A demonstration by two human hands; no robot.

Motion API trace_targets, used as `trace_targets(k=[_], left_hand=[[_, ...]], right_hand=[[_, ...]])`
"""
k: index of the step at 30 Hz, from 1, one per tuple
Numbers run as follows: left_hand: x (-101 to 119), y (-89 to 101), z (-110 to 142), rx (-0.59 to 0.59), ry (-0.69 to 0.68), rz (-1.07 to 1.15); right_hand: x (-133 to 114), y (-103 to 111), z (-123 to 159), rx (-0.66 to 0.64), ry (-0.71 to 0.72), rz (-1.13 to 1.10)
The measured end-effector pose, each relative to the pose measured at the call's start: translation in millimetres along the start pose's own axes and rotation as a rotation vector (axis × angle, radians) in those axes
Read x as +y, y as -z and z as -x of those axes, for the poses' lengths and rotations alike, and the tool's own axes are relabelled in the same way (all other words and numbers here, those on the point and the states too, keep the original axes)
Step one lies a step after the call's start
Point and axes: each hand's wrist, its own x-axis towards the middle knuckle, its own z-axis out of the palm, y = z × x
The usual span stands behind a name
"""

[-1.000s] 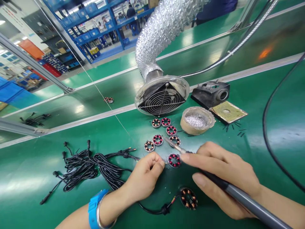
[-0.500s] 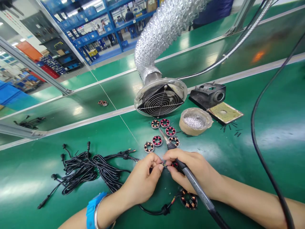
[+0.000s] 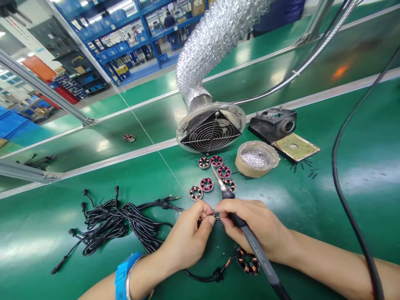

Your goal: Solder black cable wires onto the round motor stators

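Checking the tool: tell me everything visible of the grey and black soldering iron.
The slim grey and black soldering iron has a metallic-looking tip, black collar and printed handle. The right hand grips it slanted, tip pointing away among red and copper-coloured wound rings; contact is unclear. Its rear leaves the frame.

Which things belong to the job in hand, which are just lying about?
Likely the job:
grey-black pen-shaped soldering iron in right hand
thin coloured wires at left hand
red- and copper-wound metal rings
coiled black cables
round tan pot of silvery shavings

Apparently incidental:
short black scraps near square yellowish pad
blue background shelving
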Motion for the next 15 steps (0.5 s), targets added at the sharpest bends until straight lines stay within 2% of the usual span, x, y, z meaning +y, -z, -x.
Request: trace_targets(k=[5, 12, 15], left_hand=[[0.4, 3.7, -0.2, -0.123, 0.063, 0.08], [4.0, 8.0, -0.7, -0.166, 0.051, 0.064], [8.5, 9.9, 2.4, -0.186, 0.009, -0.006]], right_hand=[[3.0, 2.0, -0.8, 0.044, 0.038, 0.022], [1.3, 5.5, -2.5, 0.038, 0.098, 0.002], [1.5, 5.3, -1.9, 0.019, 0.116, -0.018]])
